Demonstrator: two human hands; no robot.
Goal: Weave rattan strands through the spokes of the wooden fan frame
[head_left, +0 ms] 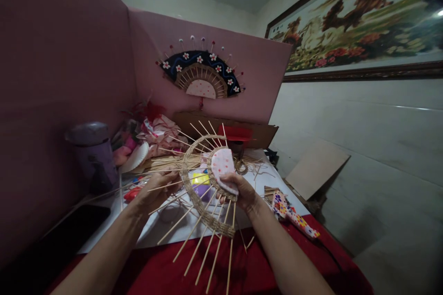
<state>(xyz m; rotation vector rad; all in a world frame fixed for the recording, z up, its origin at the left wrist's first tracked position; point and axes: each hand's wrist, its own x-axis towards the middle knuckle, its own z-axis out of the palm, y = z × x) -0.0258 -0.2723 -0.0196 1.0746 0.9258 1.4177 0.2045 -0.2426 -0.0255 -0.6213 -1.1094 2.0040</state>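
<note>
Between my hands is a half-round fan frame (194,200) of thin wooden sticks, tied together by a woven twine band. At its straight side sits a half-circle (221,166) covered in pale cloth with reddish dots and edged with twine. My right hand (240,189) grips this half-circle, thumb on the front and fingers behind it. My left hand (164,186) is closed at the outer band on the left, around some of the sticks. The frame is tilted, its sticks pointing out to the left, up and down.
On the pink panel hangs a decorated fan (200,69). A purple bin (93,156) stands left, near crumpled pink cloth (162,129). Purple and yellow lumps (201,184) lie behind the frame. A flower-patterned glue gun (294,216) lies right, near cardboard (318,168). Red cloth (166,267) covers the front edge.
</note>
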